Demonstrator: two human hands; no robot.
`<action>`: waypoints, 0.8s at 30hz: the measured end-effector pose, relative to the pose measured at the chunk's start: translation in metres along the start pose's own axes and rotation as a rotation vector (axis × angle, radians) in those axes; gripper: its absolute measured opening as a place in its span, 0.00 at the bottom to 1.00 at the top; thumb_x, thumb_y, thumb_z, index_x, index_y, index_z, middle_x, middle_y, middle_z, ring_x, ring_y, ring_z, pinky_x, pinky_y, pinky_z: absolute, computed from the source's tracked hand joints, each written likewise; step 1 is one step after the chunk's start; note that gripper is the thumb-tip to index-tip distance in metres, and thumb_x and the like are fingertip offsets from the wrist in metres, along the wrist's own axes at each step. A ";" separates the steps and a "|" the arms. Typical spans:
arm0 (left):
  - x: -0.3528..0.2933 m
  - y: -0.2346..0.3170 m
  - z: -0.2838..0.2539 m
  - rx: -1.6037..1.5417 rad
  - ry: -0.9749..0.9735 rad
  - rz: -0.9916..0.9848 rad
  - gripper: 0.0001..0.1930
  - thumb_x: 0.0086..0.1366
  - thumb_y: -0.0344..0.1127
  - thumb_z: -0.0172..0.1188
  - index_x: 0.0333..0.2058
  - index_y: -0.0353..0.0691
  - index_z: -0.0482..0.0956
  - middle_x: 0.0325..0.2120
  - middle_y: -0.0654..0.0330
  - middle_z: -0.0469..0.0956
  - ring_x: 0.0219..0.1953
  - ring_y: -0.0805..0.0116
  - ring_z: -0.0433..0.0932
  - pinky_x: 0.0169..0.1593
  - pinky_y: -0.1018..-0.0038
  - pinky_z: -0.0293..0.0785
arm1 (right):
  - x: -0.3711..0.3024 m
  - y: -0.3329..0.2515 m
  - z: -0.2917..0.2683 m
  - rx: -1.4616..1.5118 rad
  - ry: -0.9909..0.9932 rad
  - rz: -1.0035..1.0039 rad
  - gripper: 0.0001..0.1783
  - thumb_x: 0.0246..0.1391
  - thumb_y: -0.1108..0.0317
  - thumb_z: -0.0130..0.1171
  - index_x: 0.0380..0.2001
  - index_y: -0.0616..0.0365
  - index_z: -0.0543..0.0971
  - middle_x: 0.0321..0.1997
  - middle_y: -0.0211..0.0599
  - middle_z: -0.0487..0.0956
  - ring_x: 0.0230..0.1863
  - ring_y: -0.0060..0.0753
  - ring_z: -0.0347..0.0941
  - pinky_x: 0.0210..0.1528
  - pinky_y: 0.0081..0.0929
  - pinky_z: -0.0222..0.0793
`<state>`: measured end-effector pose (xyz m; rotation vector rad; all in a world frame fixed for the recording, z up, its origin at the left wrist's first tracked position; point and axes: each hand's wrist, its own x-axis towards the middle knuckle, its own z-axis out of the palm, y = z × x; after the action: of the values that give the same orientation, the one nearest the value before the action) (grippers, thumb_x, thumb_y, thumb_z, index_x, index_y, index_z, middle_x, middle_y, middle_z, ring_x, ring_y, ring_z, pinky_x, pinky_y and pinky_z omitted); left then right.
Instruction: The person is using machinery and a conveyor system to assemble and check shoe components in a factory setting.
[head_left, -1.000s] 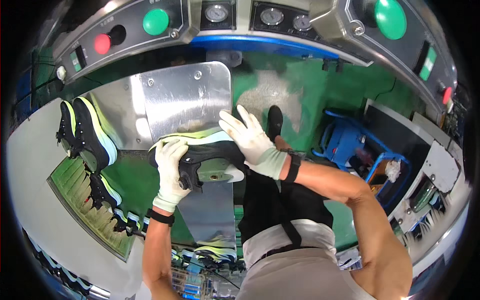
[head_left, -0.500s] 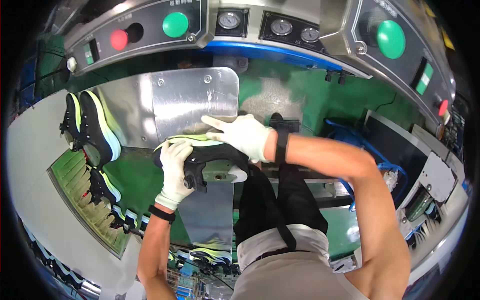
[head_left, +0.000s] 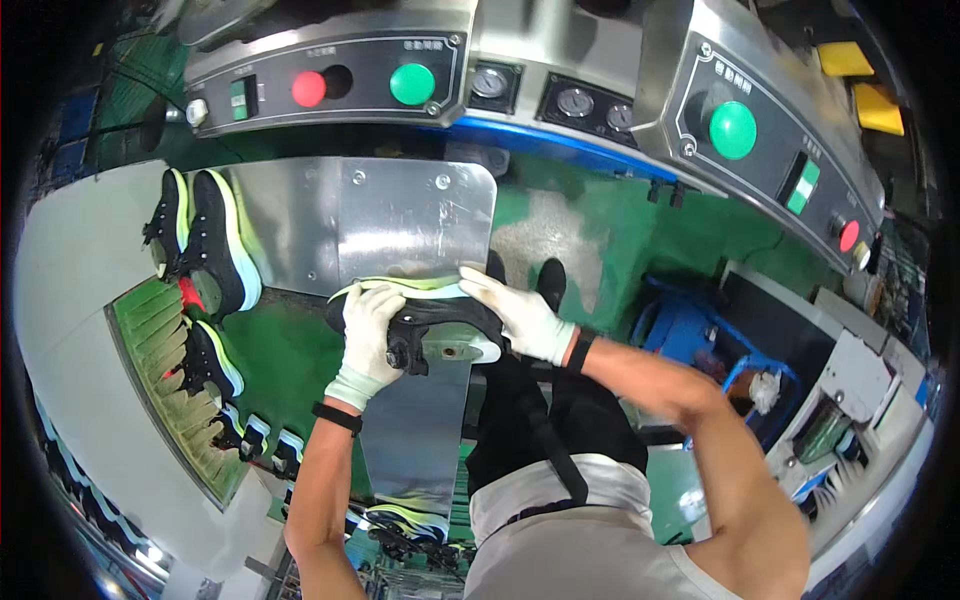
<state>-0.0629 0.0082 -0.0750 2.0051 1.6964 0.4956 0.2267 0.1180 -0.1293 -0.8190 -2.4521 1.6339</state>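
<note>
A black shoe (head_left: 445, 312) with a yellow-to-pale-blue sole lies on its side in front of me, at the near edge of a shiny metal plate (head_left: 415, 215). The white-gloved fingers of my left hand (head_left: 370, 325) wrap over its forefoot, beside the shoe's opening. At the other end, my right hand (head_left: 525, 318), also gloved in white, closes round the heel, its fingers along the sole's edge. A pale grey insert with a hole, perhaps a shoe last (head_left: 455, 347), shows inside the opening. The sole's underside faces away from me.
Two similar shoes (head_left: 225, 245) stand at the plate's left end. More shoes (head_left: 210, 365) line a ribbed green conveyor (head_left: 165, 370). Control panels with a green button (head_left: 411, 84) and another green button (head_left: 732, 130) span the far side. A blue stool (head_left: 670, 325) stands at the right.
My right hand has come down from above the sole, where its finger pointed outward, onto the heel. My left hand keeps its hold. The whole view has shifted slightly.
</note>
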 end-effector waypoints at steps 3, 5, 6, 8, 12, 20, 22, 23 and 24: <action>0.008 0.002 -0.001 0.007 0.012 0.026 0.42 0.45 0.38 0.79 0.60 0.39 0.71 0.60 0.50 0.77 0.65 0.46 0.75 0.76 0.39 0.56 | -0.010 0.012 0.028 0.125 0.204 -0.017 0.46 0.49 0.73 0.69 0.74 0.48 0.67 0.81 0.38 0.65 0.69 0.52 0.74 0.58 0.42 0.82; 0.008 0.003 -0.003 0.007 0.011 0.023 0.42 0.45 0.39 0.79 0.60 0.39 0.72 0.59 0.50 0.77 0.65 0.46 0.75 0.76 0.39 0.57 | -0.011 0.017 0.031 0.109 0.206 -0.006 0.49 0.44 0.78 0.66 0.73 0.49 0.67 0.80 0.37 0.67 0.69 0.53 0.74 0.61 0.41 0.81; 0.008 0.004 -0.004 0.004 0.010 0.027 0.42 0.46 0.40 0.79 0.60 0.39 0.72 0.59 0.50 0.77 0.65 0.46 0.75 0.75 0.39 0.57 | -0.013 0.019 0.033 0.178 0.215 -0.013 0.50 0.40 0.81 0.63 0.72 0.50 0.68 0.78 0.39 0.68 0.71 0.54 0.73 0.64 0.41 0.79; 0.008 0.004 -0.004 -0.002 -0.001 0.018 0.41 0.47 0.40 0.79 0.60 0.39 0.72 0.59 0.50 0.77 0.65 0.46 0.75 0.75 0.39 0.57 | -0.014 0.020 0.035 0.239 0.227 -0.027 0.50 0.39 0.81 0.63 0.72 0.51 0.68 0.78 0.40 0.68 0.71 0.55 0.72 0.65 0.42 0.78; 0.003 -0.001 -0.003 0.025 -0.001 0.015 0.39 0.50 0.41 0.79 0.60 0.39 0.72 0.58 0.49 0.78 0.64 0.45 0.76 0.75 0.40 0.58 | -0.020 0.028 0.029 0.438 0.203 -0.093 0.49 0.41 0.78 0.66 0.72 0.53 0.68 0.80 0.43 0.66 0.72 0.56 0.70 0.67 0.43 0.76; 0.012 0.002 -0.007 -0.019 -0.021 0.033 0.40 0.49 0.40 0.79 0.60 0.39 0.72 0.58 0.49 0.77 0.65 0.44 0.75 0.76 0.41 0.57 | -0.024 0.022 0.002 0.339 0.049 -0.021 0.48 0.52 0.68 0.73 0.76 0.48 0.64 0.84 0.34 0.61 0.65 0.55 0.79 0.64 0.44 0.80; 0.008 0.001 -0.006 -0.021 -0.031 0.015 0.41 0.48 0.39 0.79 0.60 0.39 0.71 0.58 0.49 0.77 0.66 0.44 0.74 0.77 0.40 0.56 | -0.033 0.026 0.007 0.382 0.138 -0.089 0.43 0.59 0.65 0.71 0.76 0.46 0.68 0.84 0.34 0.63 0.66 0.53 0.79 0.66 0.42 0.79; 0.006 0.000 -0.006 -0.017 -0.030 0.012 0.41 0.48 0.39 0.79 0.60 0.39 0.71 0.58 0.49 0.77 0.66 0.44 0.74 0.77 0.40 0.56 | -0.033 0.023 -0.005 0.384 0.136 -0.093 0.43 0.59 0.65 0.71 0.76 0.46 0.68 0.84 0.34 0.63 0.66 0.53 0.79 0.66 0.42 0.79; 0.004 -0.003 -0.007 -0.020 -0.034 0.003 0.41 0.47 0.39 0.79 0.60 0.39 0.72 0.58 0.49 0.77 0.65 0.44 0.74 0.77 0.40 0.56 | -0.033 0.023 -0.020 0.445 -0.014 0.012 0.38 0.61 0.65 0.70 0.74 0.47 0.71 0.82 0.35 0.66 0.65 0.51 0.80 0.66 0.41 0.78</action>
<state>-0.0683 0.0135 -0.0709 1.9910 1.6624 0.4742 0.2706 0.1257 -0.1334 -0.7512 -1.9680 2.0787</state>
